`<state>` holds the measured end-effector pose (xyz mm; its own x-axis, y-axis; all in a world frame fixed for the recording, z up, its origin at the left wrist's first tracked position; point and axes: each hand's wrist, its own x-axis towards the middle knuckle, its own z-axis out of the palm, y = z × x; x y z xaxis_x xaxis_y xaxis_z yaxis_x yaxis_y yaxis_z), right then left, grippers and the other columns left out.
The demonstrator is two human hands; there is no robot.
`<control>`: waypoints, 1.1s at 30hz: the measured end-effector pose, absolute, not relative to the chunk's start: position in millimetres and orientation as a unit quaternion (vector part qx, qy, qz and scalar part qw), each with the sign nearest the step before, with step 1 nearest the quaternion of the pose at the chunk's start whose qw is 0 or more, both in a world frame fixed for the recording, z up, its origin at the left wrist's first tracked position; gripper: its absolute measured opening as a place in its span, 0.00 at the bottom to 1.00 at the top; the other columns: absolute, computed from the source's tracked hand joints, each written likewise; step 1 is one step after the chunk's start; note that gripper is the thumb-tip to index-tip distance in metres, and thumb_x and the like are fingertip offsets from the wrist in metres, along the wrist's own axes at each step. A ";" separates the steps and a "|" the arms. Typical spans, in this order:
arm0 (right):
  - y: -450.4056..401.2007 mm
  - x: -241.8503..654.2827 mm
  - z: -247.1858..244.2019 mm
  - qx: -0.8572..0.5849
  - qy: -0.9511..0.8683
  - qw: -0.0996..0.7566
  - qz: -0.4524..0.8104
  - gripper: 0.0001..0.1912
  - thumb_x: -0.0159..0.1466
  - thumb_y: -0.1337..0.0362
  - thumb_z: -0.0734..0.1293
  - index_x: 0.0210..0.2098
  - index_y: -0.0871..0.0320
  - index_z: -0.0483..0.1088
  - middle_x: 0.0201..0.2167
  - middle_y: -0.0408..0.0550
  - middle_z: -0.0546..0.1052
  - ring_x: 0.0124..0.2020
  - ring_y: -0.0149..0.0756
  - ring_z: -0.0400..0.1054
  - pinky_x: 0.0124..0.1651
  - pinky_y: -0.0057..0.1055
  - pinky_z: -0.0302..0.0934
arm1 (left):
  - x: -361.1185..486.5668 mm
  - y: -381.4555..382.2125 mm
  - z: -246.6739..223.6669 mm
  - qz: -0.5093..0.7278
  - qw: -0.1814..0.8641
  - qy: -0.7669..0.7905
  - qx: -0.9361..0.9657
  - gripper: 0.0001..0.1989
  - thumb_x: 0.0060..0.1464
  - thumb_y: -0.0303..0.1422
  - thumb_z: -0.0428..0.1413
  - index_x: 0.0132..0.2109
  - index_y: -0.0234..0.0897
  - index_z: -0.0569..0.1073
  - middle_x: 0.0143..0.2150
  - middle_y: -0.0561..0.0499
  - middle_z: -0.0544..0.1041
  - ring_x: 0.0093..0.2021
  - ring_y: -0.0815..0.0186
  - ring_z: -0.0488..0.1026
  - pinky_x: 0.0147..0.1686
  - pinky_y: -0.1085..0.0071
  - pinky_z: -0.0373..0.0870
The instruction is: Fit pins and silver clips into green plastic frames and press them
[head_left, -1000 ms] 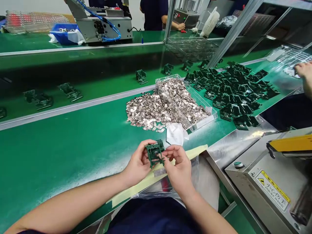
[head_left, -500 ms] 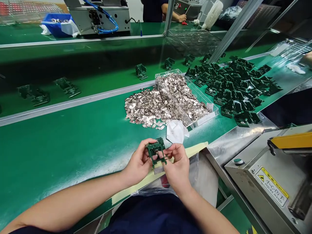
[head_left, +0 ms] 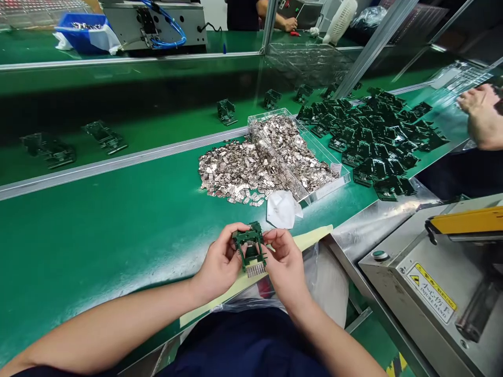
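A small green plastic frame (head_left: 251, 238) is held between my two hands near the bench's front edge. My left hand (head_left: 220, 262) grips its left side, fingers curled round it. On its right side my right hand (head_left: 286, 264) pinches the frame with thumb and fingers; any small part between those fingertips is hidden. A row of small metal pieces (head_left: 256, 269) shows at the frame's lower end. Beyond my hands a heap of small metal pieces (head_left: 231, 170) spills beside a clear tray (head_left: 330, 189) filled with more. A white cloth (head_left: 282, 209) lies in front of the tray.
Many green frames (head_left: 377, 136) are piled at the right, and several stand on the dark green strip behind the rail (head_left: 129, 158). A machine with a warning label (head_left: 432, 290) is at the lower right. Another person's hand (head_left: 481, 112) shows at the right edge.
The frame has tilted slightly between my hands, and my right fingers have shifted along its side. The other person's hands have come further into view at the right.
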<state>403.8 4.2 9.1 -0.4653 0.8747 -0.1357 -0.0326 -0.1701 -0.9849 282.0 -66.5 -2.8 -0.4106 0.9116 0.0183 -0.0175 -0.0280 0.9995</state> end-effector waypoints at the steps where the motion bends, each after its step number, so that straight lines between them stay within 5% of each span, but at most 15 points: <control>1: 4.1 403.6 9.2 -0.383 -0.534 0.346 0.669 0.12 0.56 0.62 0.72 0.35 0.55 0.66 0.32 0.43 0.70 0.34 0.32 0.65 0.33 0.25 0.63 | 282.3 -67.0 -2.4 0.605 0.381 0.583 0.386 0.11 0.60 0.33 0.53 0.50 0.41 0.65 0.37 0.51 0.71 0.33 0.70 0.68 0.33 0.76 0.68; 19: -20.3 429.7 12.2 -0.361 -0.426 0.427 0.711 0.18 0.53 0.66 0.74 0.25 0.55 0.57 0.24 0.38 0.65 0.26 0.28 0.59 0.30 0.24 0.59 | 314.9 -75.9 13.1 0.580 0.372 0.596 0.413 0.12 0.56 0.29 0.56 0.48 0.39 0.69 0.40 0.50 0.75 0.37 0.70 0.73 0.37 0.76 0.72; 26: -18.3 481.6 -12.6 -0.469 -0.449 0.491 0.581 0.11 0.60 0.57 0.70 0.36 0.56 0.68 0.32 0.43 0.69 0.33 0.32 0.65 0.37 0.28 0.66 | 329.0 -43.4 12.3 0.621 0.409 0.548 0.384 0.17 0.52 0.38 0.60 0.46 0.39 0.67 0.38 0.51 0.73 0.34 0.68 0.72 0.31 0.73 0.74; 33: -23.1 480.0 -56.6 -0.483 -0.468 0.400 0.622 0.20 0.58 0.47 0.69 0.30 0.60 0.70 0.23 0.44 0.71 0.24 0.32 0.62 0.27 0.28 0.60 | 357.3 -7.0 -6.9 0.669 0.375 0.516 0.381 0.20 0.49 0.42 0.63 0.44 0.38 0.66 0.38 0.51 0.73 0.38 0.67 0.72 0.40 0.72 0.71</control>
<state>480.0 -23.1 -56.6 -0.2129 0.9506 -0.2259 -0.0456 -0.2407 -0.9695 357.3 -7.0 -6.9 -0.4280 0.8953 0.1232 -0.1079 -0.1860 0.9766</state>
